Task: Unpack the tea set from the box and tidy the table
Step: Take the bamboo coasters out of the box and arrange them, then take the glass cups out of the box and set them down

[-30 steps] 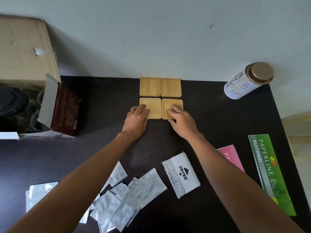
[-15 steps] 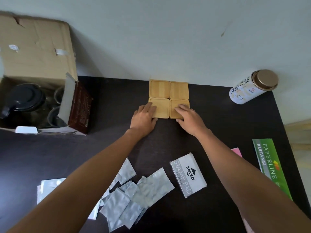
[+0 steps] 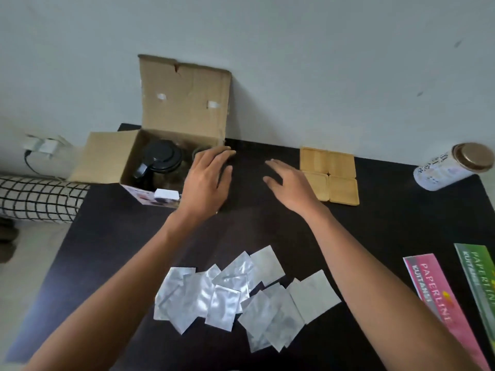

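Both hands bare and spread — left hand (image 3: 207, 180) at the open cardboard box (image 3: 171, 145), teapot (image 3: 160, 160) inside; right hand (image 3: 290, 184) just beside four wooden coasters (image 3: 329, 175) on the dark surface (image 3: 267, 223), fingers holding nothing.

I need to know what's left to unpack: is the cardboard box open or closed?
Open. The cardboard box has its flaps folded back, and a black-lidded teapot shows inside.

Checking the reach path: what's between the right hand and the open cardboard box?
In the head view, only the left hand and bare dark table lie between the right hand and the cardboard box.
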